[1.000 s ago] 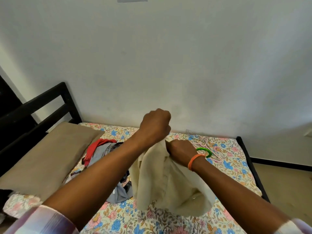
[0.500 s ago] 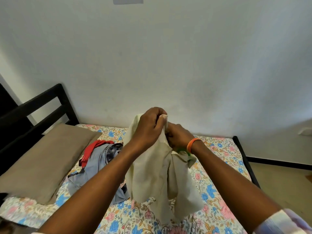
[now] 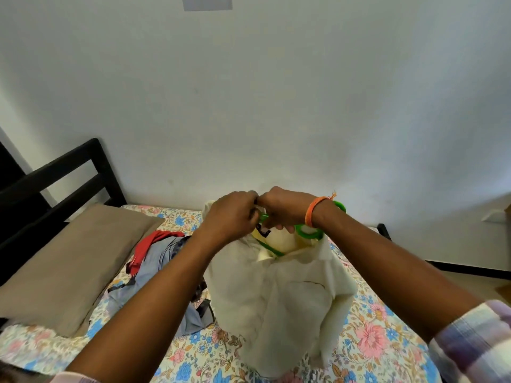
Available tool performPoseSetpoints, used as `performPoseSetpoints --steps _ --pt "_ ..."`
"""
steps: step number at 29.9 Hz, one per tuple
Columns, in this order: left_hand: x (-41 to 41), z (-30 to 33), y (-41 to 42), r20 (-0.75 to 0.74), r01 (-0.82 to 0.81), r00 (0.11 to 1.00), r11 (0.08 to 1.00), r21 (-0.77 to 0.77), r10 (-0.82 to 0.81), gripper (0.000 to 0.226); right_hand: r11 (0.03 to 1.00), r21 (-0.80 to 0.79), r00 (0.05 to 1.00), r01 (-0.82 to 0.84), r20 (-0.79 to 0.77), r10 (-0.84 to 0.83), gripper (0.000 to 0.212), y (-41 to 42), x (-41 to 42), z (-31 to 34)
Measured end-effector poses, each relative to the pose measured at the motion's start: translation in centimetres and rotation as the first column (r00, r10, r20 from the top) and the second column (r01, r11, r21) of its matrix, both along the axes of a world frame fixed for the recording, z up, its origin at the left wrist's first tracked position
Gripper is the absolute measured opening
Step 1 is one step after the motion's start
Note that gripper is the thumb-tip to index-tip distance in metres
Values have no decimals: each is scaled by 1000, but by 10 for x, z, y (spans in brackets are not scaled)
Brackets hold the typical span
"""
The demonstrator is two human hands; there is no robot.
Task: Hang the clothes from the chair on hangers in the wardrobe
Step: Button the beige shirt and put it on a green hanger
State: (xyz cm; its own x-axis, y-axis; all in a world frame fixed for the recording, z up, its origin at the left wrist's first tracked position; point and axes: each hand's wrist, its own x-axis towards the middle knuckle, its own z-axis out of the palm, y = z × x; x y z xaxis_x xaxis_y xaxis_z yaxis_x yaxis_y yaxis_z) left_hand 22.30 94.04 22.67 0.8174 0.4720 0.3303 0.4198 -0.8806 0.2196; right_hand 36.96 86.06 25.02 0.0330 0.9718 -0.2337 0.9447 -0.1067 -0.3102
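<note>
clothes pile (image 3: 166, 261) right of pillow (image 3: 69, 261) (on bed (image 3: 381, 338))

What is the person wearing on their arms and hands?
Both forearms are bare, with checked sleeves in pale purple, white and grey pushed up near the elbows. The right wrist carries an orange thread band with a frayed end. The left hand and right hand wear no gloves; no rings show.
</note>
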Motion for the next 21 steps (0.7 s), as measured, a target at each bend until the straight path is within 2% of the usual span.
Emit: performPoseSetpoints --steps 1,3,6,8,9,11,12,13,14,15,17,18,21 --pt "-1 2 4 -50 53 997 992 -117 -59 24 1000 -2 1000 12 -8 -12 19 -2 1 -1" --pt "-3 6 10 -69 121 988 963 -241 -142 28 998 16 995 55 -82 -53 43 -8 6 0" --pt "2 9 12 -124 150 975 958 -244 -184 24 993 83 992 79 -107 -70 63 -20 12 6" --pt "8 9 11 -121 142 978 971 -195 -168 19 975 212 998 67 0 -68 62 -27 16 9" --pt "9 8 12 -81 140 984 975 -174 -156 20 939 342 995 32 77 -62 59 -32 19 12" --pt "9 3 17 15 145 989 976 -163 -144 22 759 648 958 -59 251 -141 53 -49 33 15" --pt "7 1 20 59 152 988 974 -170 -144 22 672 737 909 -67 323 -263 55 -60 43 16" --pt "5 0 22 101 163 984 969 -188 -146 20 627 779 860 -17 332 -389 58 -71 53 15" --pt "4 -1 23 136 175 980 961 -212 -148 18 624 779 842 63 294 -453 58 -80 63 13" --pt "3 0 23 154 187 976 954 -235 -153 17 648 742 880 170 182 -439 53 -86 71 11" --pt "5 -1 22 118 183 981 942 -281 -155 19 714 632 950 303 -141 -279 29 -92 81 7" --pt "6 -1 21 92 169 985 936 -309 -148 21 734 613 956 292 -206 -209 16 -91 83 7" --pt "14 1 16 112 157 986 906 -392 -122 31 826 561 999 52 -39 -36 6 -81 74 6"
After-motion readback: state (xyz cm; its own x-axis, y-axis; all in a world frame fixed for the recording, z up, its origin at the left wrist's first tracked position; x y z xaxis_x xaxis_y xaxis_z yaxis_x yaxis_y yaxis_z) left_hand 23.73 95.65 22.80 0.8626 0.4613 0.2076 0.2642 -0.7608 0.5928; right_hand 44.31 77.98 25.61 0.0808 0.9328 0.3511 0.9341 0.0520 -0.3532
